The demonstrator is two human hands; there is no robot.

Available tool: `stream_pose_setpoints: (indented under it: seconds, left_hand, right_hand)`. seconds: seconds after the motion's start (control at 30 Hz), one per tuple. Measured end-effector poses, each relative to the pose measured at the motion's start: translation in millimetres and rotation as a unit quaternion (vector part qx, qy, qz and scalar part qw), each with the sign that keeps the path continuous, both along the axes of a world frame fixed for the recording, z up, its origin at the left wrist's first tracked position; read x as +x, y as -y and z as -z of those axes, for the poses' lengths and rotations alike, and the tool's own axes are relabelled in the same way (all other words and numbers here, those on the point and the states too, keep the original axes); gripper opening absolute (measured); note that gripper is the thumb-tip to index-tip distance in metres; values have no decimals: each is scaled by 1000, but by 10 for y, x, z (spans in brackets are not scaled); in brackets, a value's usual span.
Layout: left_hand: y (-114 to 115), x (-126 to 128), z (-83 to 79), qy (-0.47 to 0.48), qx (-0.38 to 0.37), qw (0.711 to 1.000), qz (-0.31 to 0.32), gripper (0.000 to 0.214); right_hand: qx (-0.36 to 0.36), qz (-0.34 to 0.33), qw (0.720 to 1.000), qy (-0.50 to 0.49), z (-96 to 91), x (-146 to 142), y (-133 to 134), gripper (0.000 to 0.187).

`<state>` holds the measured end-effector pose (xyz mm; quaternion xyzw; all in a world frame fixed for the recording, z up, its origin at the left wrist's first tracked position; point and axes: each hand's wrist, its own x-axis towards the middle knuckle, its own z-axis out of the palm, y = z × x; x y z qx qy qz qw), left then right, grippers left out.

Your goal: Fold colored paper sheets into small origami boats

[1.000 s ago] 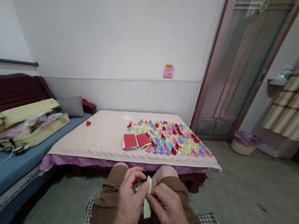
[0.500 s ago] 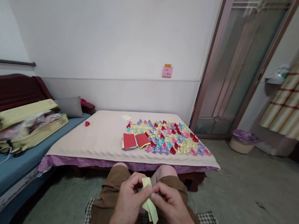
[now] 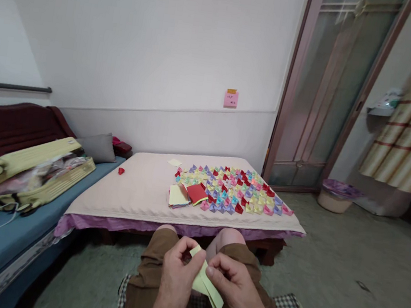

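Observation:
Both hands are over my lap, working on one folded pale yellow-green sheet of paper [image 3: 206,282]. My left hand [image 3: 179,271] pinches its upper end between thumb and fingers. Against the right edge of that paper, my right hand [image 3: 229,279] is closed with thumb and fingertips pressed on it. The lower end hangs down as overlapping flaps, slightly spread. Ahead on the low cloth-covered table lie a stack of coloured paper [image 3: 178,196], pale yellow on top, and a red sheet [image 3: 197,194] with yellow below it.
Rows of small folded paper pieces [image 3: 229,188] cover the table's right half. A lone red folded piece [image 3: 121,170] and a pale sheet [image 3: 174,162] lie farther left. An open suitcase [image 3: 31,170] rests on the blue bed at left; a bin [image 3: 337,195] stands right.
The flaps of the paper in my hands have spread wider, and its lower end has shifted slightly right. Pale yellow now shows on top of the left stack, where red showed before.

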<state>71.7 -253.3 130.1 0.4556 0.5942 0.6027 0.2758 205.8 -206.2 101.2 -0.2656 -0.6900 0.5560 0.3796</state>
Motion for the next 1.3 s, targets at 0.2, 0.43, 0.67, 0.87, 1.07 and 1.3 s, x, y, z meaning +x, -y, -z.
stream_pose_setpoints:
  seconds: [0.2,0.43,0.67,0.87,1.07,1.3]
  left_hand:
    - [8,-20,28,-5,14,1000,-7,25]
    - [-11,-15,98,46,9,999,-14,37]
    - [21,8,74,160,55,985,31,22]
    - [55,40,81,83,76,993,21,17]
    - [87,92,44,38,95,995,-8,10]
    - [28,121,123,22,141,989,-41,5]
  right_hand:
    - [7,3,1000,0,48,-8,17,31]
    - [-10,20,1000,-1,31,8,31,32]
    - [-228,-47,966,-117,4,4,21,36]
    - [-290,-70,935,-192,-24,-13,44,31]
    - [-321,-86,916,-224,29,-61,82,30]
    - [-318,-79,917,-227,59,-100,98,29]
